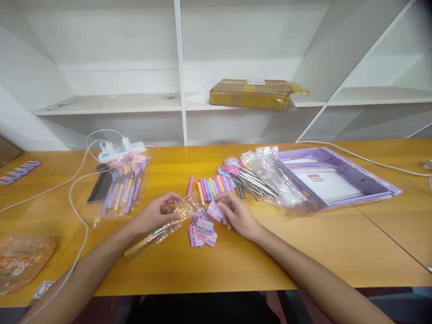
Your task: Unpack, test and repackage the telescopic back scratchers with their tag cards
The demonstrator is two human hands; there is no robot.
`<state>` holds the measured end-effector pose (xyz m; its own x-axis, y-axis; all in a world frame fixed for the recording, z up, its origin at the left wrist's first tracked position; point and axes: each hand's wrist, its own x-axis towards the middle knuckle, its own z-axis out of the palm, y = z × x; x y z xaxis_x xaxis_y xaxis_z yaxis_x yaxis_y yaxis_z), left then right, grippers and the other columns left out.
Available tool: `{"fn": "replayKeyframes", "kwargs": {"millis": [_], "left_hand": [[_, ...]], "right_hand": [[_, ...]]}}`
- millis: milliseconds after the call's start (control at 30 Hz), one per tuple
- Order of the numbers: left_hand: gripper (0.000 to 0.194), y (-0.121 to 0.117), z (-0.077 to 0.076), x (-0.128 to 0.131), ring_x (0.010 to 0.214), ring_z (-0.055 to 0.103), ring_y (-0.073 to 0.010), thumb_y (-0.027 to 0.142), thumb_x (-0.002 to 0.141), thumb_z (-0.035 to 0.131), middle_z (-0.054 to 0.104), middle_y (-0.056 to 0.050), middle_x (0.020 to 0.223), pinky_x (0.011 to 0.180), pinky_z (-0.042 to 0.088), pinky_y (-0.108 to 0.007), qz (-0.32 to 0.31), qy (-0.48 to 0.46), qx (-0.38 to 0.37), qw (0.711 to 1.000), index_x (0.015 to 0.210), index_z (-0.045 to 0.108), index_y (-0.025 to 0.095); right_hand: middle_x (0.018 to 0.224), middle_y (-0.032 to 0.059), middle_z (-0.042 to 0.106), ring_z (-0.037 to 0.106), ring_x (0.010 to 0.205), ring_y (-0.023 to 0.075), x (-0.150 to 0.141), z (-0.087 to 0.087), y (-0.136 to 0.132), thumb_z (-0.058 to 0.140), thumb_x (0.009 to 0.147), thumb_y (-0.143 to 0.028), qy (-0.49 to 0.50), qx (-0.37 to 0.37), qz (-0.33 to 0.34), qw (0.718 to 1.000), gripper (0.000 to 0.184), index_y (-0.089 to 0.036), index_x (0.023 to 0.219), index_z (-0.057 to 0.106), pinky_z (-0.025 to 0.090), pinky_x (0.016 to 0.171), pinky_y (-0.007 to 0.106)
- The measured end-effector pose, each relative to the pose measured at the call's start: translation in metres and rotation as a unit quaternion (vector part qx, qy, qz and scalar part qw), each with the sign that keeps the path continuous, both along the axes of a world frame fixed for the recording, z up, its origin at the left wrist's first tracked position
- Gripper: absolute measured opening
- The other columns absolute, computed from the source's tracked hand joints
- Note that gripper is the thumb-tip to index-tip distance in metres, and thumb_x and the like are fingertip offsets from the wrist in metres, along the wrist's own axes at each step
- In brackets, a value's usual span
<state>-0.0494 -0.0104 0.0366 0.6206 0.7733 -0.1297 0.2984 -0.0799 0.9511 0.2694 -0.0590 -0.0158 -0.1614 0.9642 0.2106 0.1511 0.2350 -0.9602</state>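
Note:
My left hand [165, 210] is closed around the head end of a back scratcher [138, 245] with a yellow handle, inside a clear plastic sleeve [191, 206]. Pinched in my right hand [236, 211] is a small purple printed card [215, 211], close to the sleeve's open end. Between and below the hands lies a loose pile of similar cards [204, 229]. Just beyond them is a row of pink, yellow, blue and purple handles [212, 186]. Farther right, metal rods with coloured hand-shaped heads [241, 173] lie heaped.
Clear plastic sleeves [270, 175] lie beside a purple open box [357, 189] at right. Bagged back scratchers [124, 184] rest at left, near a black object [99, 186] and a power strip [123, 150] with trailing white cables. A taped carton [251, 93] sits on the shelf.

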Motion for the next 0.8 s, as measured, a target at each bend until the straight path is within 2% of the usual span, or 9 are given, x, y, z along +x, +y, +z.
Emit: {"fn": "replayKeyframes", "kwargs": {"millis": [133,233,300,400,467,533,633,733,800], "left_hand": [[0.057,-0.012,-0.006,0.013,0.080,0.063,-0.0140,0.041,0.079,0.092,0.066,0.001,0.094,0.075,0.050,-0.027,-0.047,-0.024,-0.021,0.998,0.123,0.062,0.023],[0.057,-0.022,-0.008,0.020,0.092,0.068,-0.0186,0.037,0.077,0.093,0.072,-0.003,0.103,0.086,0.054,-0.032,-0.124,0.005,0.011,0.992,0.126,0.066,0.023],[0.050,-0.025,-0.008,0.021,0.092,0.070,-0.0196,0.034,0.080,0.090,0.075,-0.005,0.107,0.084,0.056,-0.031,-0.185,0.024,0.008,0.982,0.124,0.069,0.022],[0.035,-0.024,-0.010,0.018,0.086,0.073,-0.0192,0.031,0.086,0.083,0.077,-0.006,0.104,0.080,0.059,-0.030,-0.271,0.040,-0.045,0.961,0.118,0.072,0.021],[0.030,-0.020,-0.013,0.015,0.075,0.071,-0.0162,0.036,0.091,0.079,0.077,-0.005,0.097,0.072,0.058,-0.028,-0.298,0.039,-0.097,0.949,0.117,0.072,0.022],[0.031,-0.016,-0.014,0.011,0.061,0.064,-0.0118,0.044,0.096,0.076,0.075,-0.003,0.091,0.060,0.053,-0.024,-0.301,0.022,-0.135,0.944,0.116,0.072,0.022],[0.035,-0.011,-0.013,0.006,0.061,0.060,-0.0108,0.052,0.099,0.071,0.074,-0.003,0.086,0.060,0.049,-0.023,-0.301,-0.007,-0.113,0.947,0.114,0.074,0.021],[0.038,-0.010,-0.010,0.005,0.072,0.066,-0.0142,0.055,0.097,0.074,0.074,-0.003,0.085,0.071,0.051,-0.025,-0.300,-0.014,-0.078,0.951,0.113,0.077,0.020],[0.040,-0.011,-0.009,0.005,0.071,0.066,-0.0145,0.055,0.093,0.078,0.074,-0.003,0.086,0.071,0.051,-0.026,-0.298,-0.012,-0.079,0.951,0.114,0.079,0.021]], "right_hand": [[0.123,0.0094,0.065,0.053,0.065,0.0109,-0.014,0.007,-0.014,0.075,0.095,-0.055,-0.100,0.057,0.104,0.988,0.063,-0.026,0.147,0.054,0.049,0.058,0.026],[0.099,0.0034,0.069,0.056,0.065,0.0118,-0.019,0.027,-0.022,0.068,0.103,-0.049,-0.138,0.083,0.158,0.974,0.032,-0.023,0.121,0.069,0.048,0.061,0.026],[0.087,0.0036,0.068,0.061,0.074,0.0148,-0.018,0.047,-0.026,0.059,0.109,-0.041,-0.161,0.134,0.113,0.971,0.025,-0.021,0.100,0.072,0.048,0.065,0.027],[0.092,0.0062,0.069,0.064,0.081,0.0180,-0.008,0.081,-0.031,0.055,0.110,-0.034,-0.181,0.198,0.052,0.962,0.022,-0.023,0.101,0.071,0.050,0.067,0.029],[0.091,0.0057,0.068,0.064,0.081,0.0188,0.002,0.100,-0.035,0.057,0.109,-0.031,-0.191,0.226,0.049,0.954,0.018,-0.025,0.099,0.070,0.052,0.068,0.032],[0.087,0.0042,0.064,0.060,0.074,0.0176,0.010,0.112,-0.038,0.057,0.109,-0.030,-0.142,0.248,-0.023,0.958,0.020,-0.026,0.094,0.068,0.050,0.062,0.031],[0.090,0.0027,0.058,0.050,0.058,0.0128,0.013,0.112,-0.041,0.058,0.109,-0.038,0.005,0.207,-0.080,0.975,0.016,-0.027,0.099,0.064,0.042,0.048,0.029],[0.101,0.0042,0.060,0.053,0.061,0.0129,-0.001,0.097,-0.039,0.075,0.097,-0.053,0.078,0.119,0.066,0.988,0.028,-0.029,0.108,0.064,0.046,0.049,0.030],[0.096,0.0046,0.061,0.059,0.072,0.0173,-0.010,0.090,-0.035,0.077,0.095,-0.053,0.083,0.113,0.093,0.986,0.028,-0.028,0.099,0.065,0.051,0.058,0.032]]}}
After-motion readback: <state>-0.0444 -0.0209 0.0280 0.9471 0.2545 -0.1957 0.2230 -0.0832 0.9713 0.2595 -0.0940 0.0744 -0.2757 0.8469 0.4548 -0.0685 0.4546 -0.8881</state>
